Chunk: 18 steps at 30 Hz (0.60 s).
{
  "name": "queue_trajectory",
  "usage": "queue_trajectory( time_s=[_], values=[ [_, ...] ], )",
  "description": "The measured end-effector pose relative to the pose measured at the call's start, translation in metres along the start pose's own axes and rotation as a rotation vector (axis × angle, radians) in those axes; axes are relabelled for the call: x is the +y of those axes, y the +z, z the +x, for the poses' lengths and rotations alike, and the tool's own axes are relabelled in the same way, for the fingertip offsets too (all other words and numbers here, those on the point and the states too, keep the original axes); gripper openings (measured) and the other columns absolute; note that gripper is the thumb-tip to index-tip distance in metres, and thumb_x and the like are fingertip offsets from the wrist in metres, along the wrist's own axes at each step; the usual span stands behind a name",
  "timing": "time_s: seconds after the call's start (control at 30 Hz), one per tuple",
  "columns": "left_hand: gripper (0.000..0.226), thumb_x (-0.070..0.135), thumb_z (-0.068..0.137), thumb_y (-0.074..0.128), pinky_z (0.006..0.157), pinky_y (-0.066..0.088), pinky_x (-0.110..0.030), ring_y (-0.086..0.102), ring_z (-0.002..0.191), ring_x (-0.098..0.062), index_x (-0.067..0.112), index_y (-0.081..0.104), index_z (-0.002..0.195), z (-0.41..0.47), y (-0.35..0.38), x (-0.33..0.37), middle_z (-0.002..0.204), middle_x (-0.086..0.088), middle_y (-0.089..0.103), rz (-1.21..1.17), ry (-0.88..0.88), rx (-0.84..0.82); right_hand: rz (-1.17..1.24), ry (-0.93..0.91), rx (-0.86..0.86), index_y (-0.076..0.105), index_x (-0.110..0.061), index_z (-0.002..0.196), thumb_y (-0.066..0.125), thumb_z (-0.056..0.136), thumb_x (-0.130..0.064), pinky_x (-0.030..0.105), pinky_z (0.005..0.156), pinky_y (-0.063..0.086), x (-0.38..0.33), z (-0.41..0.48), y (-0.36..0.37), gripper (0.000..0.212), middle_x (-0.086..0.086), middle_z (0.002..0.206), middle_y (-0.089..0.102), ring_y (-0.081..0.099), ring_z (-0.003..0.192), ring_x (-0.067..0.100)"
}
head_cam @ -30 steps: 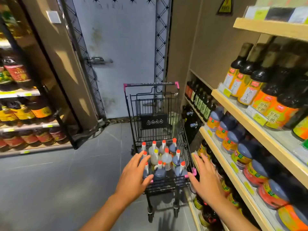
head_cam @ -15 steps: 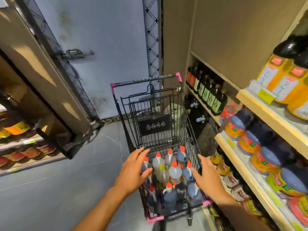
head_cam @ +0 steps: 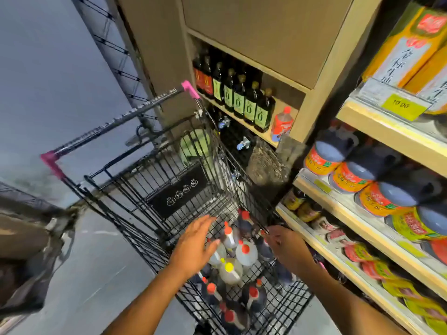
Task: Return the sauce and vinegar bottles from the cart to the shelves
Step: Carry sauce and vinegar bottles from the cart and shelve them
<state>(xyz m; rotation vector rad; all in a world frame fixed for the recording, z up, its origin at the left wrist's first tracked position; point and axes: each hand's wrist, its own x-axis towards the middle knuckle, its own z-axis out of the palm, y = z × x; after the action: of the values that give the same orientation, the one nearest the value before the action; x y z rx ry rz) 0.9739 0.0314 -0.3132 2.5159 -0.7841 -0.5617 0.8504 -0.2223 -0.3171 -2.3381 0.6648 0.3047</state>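
floor: smooth grey floor with a faint sheen | back: pale blue-grey wall | black lattice truss slanting up beside a tan column | right: light-wood shelving, tan backboard panel above a niche, yellow price tag on a shelf edge | left edge: dark blurred fixture

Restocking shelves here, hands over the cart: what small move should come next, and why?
Probably close the left hand on the clear red-capped bottle between the hands: both it and the right hand hover open and empty above the cart.
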Motion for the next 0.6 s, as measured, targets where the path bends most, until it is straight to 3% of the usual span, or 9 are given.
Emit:
queue_trajectory(
  time_s=[0.13,0.27,0.33,0.4,0.47,0.53,0.6],
  values=[
    [0.067,0.042,0.097,0.06,0.123,0.028,-0.04,0.029,0.149,-0.019,0.03,0.03,0.155,0.048,0.007,-0.03,0.161,0.004,0.03,0.002,0.063,-0.15,-0.012,0.107,0.038,0.067,-0.017,0.101,0.054,0.101,-0.028,0.033,0.067,0.051,-0.006,0.024,0.019,0.017,0.0,0.09,0.072,0.065,0.074,0.014],
    [0.067,0.04,0.099,0.058,0.118,0.035,-0.035,0.037,0.143,-0.018,0.031,0.026,0.157,0.081,0.014,-0.049,0.159,0.006,0.032,0.034,0.107,-0.227,0.013,0.165,0.073,0.054,-0.028,0.075,0.051,0.092,-0.036,0.027,0.058,0.041,-0.001,0.062,0.048,0.019,0.001,0.078,0.07,0.068,0.07,0.022],
    [0.065,0.05,0.102,0.047,0.117,0.033,-0.037,0.035,0.144,-0.019,0.029,0.024,0.159,0.09,0.017,-0.058,0.16,0.004,0.031,0.002,0.117,-0.268,-0.001,0.159,0.063,0.065,-0.024,0.088,0.06,0.094,-0.029,0.022,0.063,0.041,-0.007,0.08,0.061,0.01,-0.001,0.094,0.074,0.071,0.083,0.021],
    [0.064,0.055,0.102,0.042,0.116,0.023,-0.032,0.027,0.147,-0.016,0.031,0.023,0.158,0.097,0.02,-0.066,0.161,0.008,0.028,-0.071,0.099,-0.295,0.04,0.136,0.081,0.069,-0.021,0.11,0.065,0.094,-0.028,0.02,0.066,0.042,-0.018,0.098,0.073,0.018,-0.006,0.105,0.07,0.067,0.09,0.013],
    [0.06,0.051,0.102,0.044,0.113,0.022,-0.03,0.024,0.149,-0.015,0.038,0.023,0.157,0.102,0.025,-0.075,0.161,0.011,0.025,-0.089,0.084,-0.305,0.081,0.159,0.083,0.067,-0.019,0.109,0.067,0.093,-0.029,0.02,0.06,0.041,-0.025,0.115,0.085,0.018,-0.009,0.096,0.063,0.061,0.08,0.012],
    [0.059,0.047,0.103,0.048,0.115,0.028,-0.036,0.027,0.148,-0.02,0.042,0.023,0.156,0.108,0.03,-0.083,0.162,0.006,0.027,-0.076,0.076,-0.304,0.026,0.156,0.032,0.06,-0.017,0.095,0.064,0.096,-0.025,0.01,0.048,0.038,-0.023,0.131,0.098,0.009,-0.012,0.079,0.059,0.06,0.066,0.012],
    [0.058,0.042,0.102,0.052,0.108,0.041,-0.04,0.04,0.141,-0.026,0.042,0.026,0.154,0.115,0.033,-0.091,0.158,-0.002,0.034,-0.077,0.052,-0.321,-0.12,0.111,-0.016,0.054,-0.022,0.088,0.057,0.1,-0.018,0.005,0.045,0.036,-0.02,0.142,0.108,0.014,-0.015,0.074,0.051,0.056,0.057,-0.002]
  ],
)
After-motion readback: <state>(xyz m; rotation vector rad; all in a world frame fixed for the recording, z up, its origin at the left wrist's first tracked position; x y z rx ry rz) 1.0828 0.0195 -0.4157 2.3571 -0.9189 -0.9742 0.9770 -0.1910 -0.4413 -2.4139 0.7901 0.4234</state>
